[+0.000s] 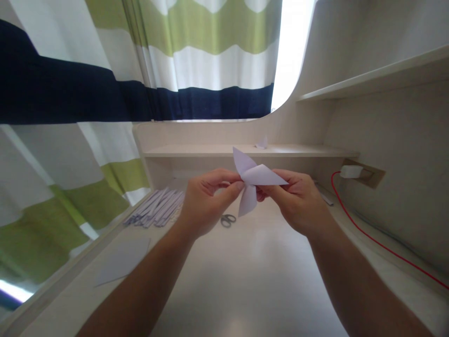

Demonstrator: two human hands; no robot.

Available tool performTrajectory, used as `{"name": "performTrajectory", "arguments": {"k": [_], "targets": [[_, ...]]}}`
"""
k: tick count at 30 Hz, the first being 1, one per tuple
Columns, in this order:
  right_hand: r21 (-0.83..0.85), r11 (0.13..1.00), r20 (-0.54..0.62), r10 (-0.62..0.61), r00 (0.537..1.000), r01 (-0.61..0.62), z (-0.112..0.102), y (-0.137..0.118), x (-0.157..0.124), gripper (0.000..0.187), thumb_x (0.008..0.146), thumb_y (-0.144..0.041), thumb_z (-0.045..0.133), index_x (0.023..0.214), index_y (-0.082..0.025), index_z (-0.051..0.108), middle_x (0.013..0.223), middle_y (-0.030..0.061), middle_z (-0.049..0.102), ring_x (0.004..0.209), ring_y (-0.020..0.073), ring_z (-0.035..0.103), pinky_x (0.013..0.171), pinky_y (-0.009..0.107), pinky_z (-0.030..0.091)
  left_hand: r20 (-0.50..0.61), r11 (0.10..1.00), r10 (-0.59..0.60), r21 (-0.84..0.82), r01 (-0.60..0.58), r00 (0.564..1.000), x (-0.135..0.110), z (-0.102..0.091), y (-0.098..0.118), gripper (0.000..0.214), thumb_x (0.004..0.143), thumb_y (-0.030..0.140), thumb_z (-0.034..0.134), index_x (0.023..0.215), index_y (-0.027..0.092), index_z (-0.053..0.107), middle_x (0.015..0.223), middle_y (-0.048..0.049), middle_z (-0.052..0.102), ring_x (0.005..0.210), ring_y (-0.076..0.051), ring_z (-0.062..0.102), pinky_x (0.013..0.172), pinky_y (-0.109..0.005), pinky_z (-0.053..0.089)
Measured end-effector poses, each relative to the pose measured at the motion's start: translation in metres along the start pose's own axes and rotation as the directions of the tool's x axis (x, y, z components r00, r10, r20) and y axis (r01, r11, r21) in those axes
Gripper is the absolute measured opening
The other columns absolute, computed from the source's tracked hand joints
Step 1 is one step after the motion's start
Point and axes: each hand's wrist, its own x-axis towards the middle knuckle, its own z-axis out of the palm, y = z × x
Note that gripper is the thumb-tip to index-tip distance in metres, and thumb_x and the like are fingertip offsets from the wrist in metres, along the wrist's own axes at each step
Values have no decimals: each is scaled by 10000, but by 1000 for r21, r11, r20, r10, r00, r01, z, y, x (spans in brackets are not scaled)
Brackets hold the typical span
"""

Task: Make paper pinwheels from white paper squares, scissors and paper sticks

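A white folded paper shape (pixel 261 175) with several pointed petals is held up above the desk between both hands. My left hand (pixel 208 199) pinches its left side near the centre, thumb against the fingers. On the other side, my right hand (pixel 298 199) grips the shape from behind and below one long point; some of its fingertips are hidden by the paper. Under the hands lies a pair of scissors (pixel 228 220) with dark handles, its blades not visible.
Many narrow paper strips (pixel 157 208) lie in a pile at the back left. A flat white sheet (pixel 122 260) rests nearer on the left. Behind runs a low shelf (pixel 203 150) with a small folded paper piece (pixel 261 142). At right, a white charger (pixel 351 172) trails a red cable (pixel 368 238).
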Motion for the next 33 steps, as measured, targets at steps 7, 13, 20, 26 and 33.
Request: {"name": "performTrajectory", "arguments": {"k": [7,13,20,26,33], "targets": [[31,999,-3,22,1000,-22,1,3,1,310,929,-440,786,763,-179,777,748,32,772,706,168,694,684,292,536,-37,991,68,118,-64,997,-1,3,-2,79,921,227,790,959,222,858,957,-43,840,883,-193,757,840,-310,584],[-69,997,-46,27,999,-30,3,-1,-1,276,944,-423,759,810,-186,805,759,30,787,706,179,709,666,293,518,9,942,205,269,-200,979,1,2,1,149,877,98,766,967,194,836,946,-26,836,870,-165,754,828,-295,568],[-153,988,-32,-15,999,10,6,3,-4,207,970,-325,700,826,-203,787,775,9,775,734,183,701,659,301,475,63,912,275,298,-281,959,1,0,-1,139,887,84,766,960,188,821,963,-25,835,893,-157,761,859,-286,577],[-245,968,-52,-67,996,52,10,1,-5,204,931,-228,662,735,-195,709,663,-29,656,641,138,565,591,283,384,101,889,328,304,-343,939,3,1,-6,141,895,87,769,986,182,821,993,-38,839,920,-161,760,881,-284,585],[-219,974,-81,-78,994,59,15,-4,-8,175,914,-222,691,745,-188,725,627,-41,626,589,110,521,561,265,361,113,936,253,222,-273,961,5,0,-11,185,900,84,766,993,222,848,1001,-38,842,948,-186,758,918,-317,579]]}}
